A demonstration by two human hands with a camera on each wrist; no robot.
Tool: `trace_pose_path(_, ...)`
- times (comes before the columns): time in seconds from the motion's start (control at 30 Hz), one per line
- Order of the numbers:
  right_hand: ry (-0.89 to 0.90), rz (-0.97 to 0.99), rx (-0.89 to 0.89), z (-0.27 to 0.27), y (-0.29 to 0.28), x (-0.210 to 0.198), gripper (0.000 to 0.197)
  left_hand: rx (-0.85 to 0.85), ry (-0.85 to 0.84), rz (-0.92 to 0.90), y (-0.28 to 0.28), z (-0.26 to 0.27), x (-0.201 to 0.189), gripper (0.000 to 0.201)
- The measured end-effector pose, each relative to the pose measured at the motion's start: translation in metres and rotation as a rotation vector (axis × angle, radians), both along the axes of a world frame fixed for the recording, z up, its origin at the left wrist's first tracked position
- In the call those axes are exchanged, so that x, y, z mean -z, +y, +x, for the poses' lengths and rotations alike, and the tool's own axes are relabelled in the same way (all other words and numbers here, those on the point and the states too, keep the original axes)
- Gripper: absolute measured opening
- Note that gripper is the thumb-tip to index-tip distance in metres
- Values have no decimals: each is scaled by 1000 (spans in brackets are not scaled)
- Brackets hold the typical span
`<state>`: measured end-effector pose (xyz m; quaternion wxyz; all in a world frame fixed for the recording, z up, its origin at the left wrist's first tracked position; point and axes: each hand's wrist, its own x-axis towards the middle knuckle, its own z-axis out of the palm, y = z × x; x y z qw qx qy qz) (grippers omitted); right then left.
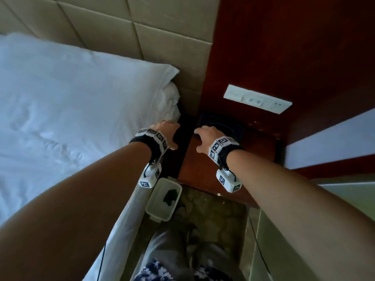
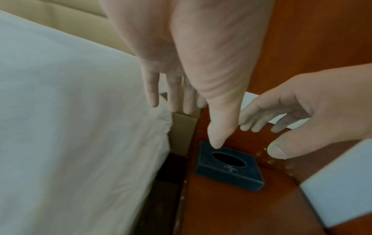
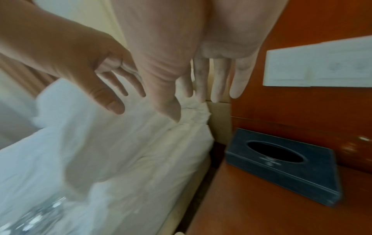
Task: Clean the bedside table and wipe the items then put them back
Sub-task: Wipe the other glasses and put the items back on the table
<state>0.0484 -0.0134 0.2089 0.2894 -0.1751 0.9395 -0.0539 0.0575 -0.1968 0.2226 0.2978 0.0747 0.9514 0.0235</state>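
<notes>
A dark blue tissue box (image 1: 223, 126) (image 2: 227, 167) (image 3: 281, 168) with an oval slot sits at the back of the red-brown wooden bedside table (image 1: 200, 171). Both hands hover above it and hold nothing. My left hand (image 1: 170, 136) (image 2: 197, 125) is over the gap between bed and table, fingers straight, its thumb pointing down toward the box's far left corner. My right hand (image 1: 199, 138) (image 3: 193, 106) is spread just above the box's near left part, fingers relaxed. Neither hand plainly touches the box.
A white bed (image 1: 71, 108) with a pillow lies left of the table. A white switch panel (image 1: 257, 99) is on the wooden wall behind. A clear plastic container (image 1: 154, 207) holding a dark cloth (image 1: 170, 197) sits below, by the table's near left corner.
</notes>
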Motion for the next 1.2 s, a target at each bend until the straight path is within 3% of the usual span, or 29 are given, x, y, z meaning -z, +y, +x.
trace_pose_path(0.27,53,-51,-271,70,-80,-38,55,-294,-1,-34,-71,135,-26,81)
trace_pose_path(0.6,67,-67,-637,180,-211,-71,57,-688,17,-35,-177,309,-46,73)
trace_pose_path(0.9,-4,-48,-821,257,-328,-47,49,-925,29,-11,-278,416,-25,61)
trace_pose_path(1.2,-65,64,-811,302,-444,-6,41,-947,-16,55,-403,461,21,62)
